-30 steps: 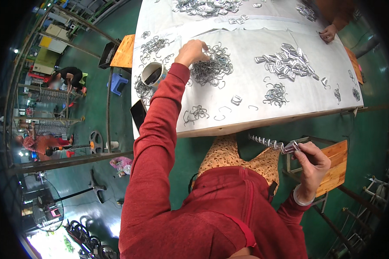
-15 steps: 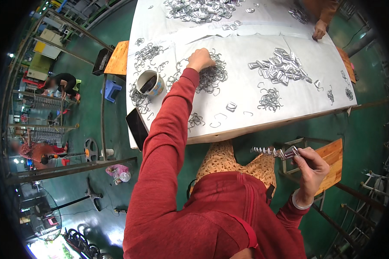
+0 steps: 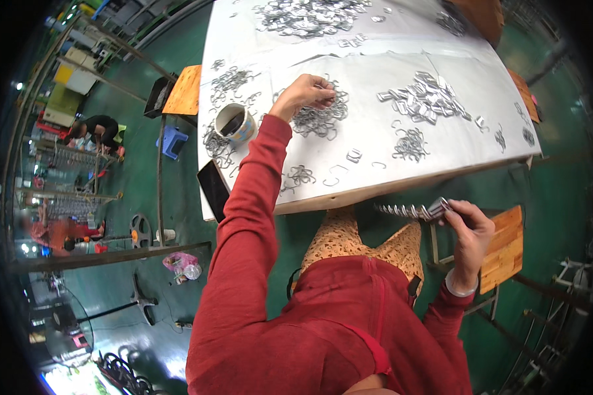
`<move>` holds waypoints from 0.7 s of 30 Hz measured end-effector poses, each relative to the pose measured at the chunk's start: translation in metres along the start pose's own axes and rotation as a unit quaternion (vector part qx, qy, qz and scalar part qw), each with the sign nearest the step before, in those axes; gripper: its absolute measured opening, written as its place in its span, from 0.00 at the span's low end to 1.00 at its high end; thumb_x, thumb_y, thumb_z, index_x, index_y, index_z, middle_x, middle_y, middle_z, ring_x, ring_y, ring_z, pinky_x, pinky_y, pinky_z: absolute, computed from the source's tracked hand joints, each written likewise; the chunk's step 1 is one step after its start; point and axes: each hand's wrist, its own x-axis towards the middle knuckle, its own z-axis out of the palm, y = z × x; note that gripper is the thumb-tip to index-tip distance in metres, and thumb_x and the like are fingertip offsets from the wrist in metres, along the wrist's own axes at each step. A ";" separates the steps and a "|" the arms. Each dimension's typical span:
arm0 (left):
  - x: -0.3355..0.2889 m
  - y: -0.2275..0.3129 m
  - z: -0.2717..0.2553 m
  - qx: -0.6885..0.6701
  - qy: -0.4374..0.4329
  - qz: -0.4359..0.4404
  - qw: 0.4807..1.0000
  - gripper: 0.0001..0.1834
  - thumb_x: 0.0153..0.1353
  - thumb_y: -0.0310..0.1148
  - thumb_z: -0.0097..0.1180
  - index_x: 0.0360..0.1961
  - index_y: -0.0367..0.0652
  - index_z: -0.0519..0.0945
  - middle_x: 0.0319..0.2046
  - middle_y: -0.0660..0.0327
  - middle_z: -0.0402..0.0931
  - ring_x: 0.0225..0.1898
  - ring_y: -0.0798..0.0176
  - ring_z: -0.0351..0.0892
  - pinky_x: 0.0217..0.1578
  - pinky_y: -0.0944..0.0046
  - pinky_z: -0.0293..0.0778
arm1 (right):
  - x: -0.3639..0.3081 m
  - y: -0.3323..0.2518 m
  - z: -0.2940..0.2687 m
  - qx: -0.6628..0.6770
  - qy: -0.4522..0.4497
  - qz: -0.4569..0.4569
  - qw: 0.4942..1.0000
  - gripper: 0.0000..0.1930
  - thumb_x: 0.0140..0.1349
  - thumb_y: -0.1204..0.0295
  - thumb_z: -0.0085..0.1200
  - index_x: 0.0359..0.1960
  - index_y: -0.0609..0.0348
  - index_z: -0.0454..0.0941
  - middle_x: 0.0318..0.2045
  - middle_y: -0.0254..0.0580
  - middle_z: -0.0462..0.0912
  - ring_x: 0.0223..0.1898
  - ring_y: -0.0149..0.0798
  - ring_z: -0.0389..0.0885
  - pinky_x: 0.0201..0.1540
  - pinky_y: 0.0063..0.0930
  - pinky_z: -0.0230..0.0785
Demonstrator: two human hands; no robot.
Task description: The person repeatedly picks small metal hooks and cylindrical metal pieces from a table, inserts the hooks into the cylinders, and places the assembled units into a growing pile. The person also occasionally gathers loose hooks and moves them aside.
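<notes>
My left hand (image 3: 308, 94) is over a pile of bent wire hooks (image 3: 318, 123) on the white-covered table, its fingers curled and pinched together. What lies between them is too small to make out. In front of the table's near edge, my right hand (image 3: 469, 236) grips one end of a string of shiny metal pieces (image 3: 408, 210). A flat metal buckle is at the gripped end, and the twisted row sticks out to the left. Loose metal buckles (image 3: 429, 98) form a heap on the table, with a smaller cluster of wire hooks (image 3: 410, 145) nearer me.
A white tub (image 3: 236, 123) with a dark thing inside stands left of my forearm. A black phone-like slab (image 3: 213, 191) lies at the table's left edge. Farther back is a large buckle pile (image 3: 310, 14). A wooden stool (image 3: 503, 249) stands at right; another person's sleeve (image 3: 482, 16) is at the far right.
My left hand has lifted off the hook pile and drawn slightly left. My right hand, with the string of metal pieces, has shifted a little left. The other person's hand has left view.
</notes>
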 end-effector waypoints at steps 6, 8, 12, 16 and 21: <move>-0.085 0.055 0.122 -0.022 -0.084 0.147 0.985 0.12 0.58 0.32 0.59 0.37 0.32 0.78 0.28 0.59 0.78 0.30 0.69 0.78 0.34 0.70 0.75 | 0.004 0.014 0.005 -0.051 -0.002 0.021 0.998 0.08 0.54 0.84 0.54 0.36 0.72 0.79 0.29 0.44 0.81 0.27 0.30 0.78 0.33 0.20 0.70; -0.098 0.060 0.155 -0.058 -0.111 0.147 0.981 0.12 0.58 0.32 0.59 0.37 0.32 0.78 0.28 0.59 0.79 0.30 0.69 0.78 0.34 0.70 0.75 | 0.005 0.028 0.000 0.002 0.028 0.025 0.999 0.09 0.55 0.82 0.55 0.37 0.72 0.78 0.29 0.43 0.81 0.27 0.30 0.78 0.34 0.19 0.70; -0.120 0.061 0.187 -0.181 -0.184 0.124 0.958 0.11 0.58 0.32 0.59 0.36 0.34 0.78 0.32 0.60 0.78 0.38 0.69 0.76 0.44 0.69 0.71 | 0.003 0.044 -0.003 0.071 0.072 0.034 0.994 0.09 0.55 0.79 0.58 0.38 0.70 0.79 0.30 0.42 0.83 0.28 0.29 0.80 0.34 0.19 0.73; -0.115 0.048 0.206 -0.135 -0.165 0.227 0.950 0.10 0.57 0.32 0.59 0.34 0.35 0.79 0.37 0.59 0.77 0.46 0.68 0.72 0.52 0.66 0.64 | -0.005 0.043 -0.006 0.062 0.096 -0.007 0.993 0.09 0.55 0.79 0.57 0.38 0.70 0.79 0.28 0.41 0.83 0.28 0.28 0.80 0.33 0.20 0.73; -0.112 0.057 0.221 -0.062 -0.106 0.263 0.957 0.12 0.54 0.32 0.60 0.33 0.32 0.80 0.35 0.59 0.78 0.38 0.68 0.76 0.41 0.69 0.70 | -0.010 0.037 -0.013 0.036 0.142 -0.076 0.986 0.09 0.54 0.80 0.58 0.37 0.69 0.80 0.29 0.41 0.83 0.29 0.29 0.80 0.33 0.19 0.74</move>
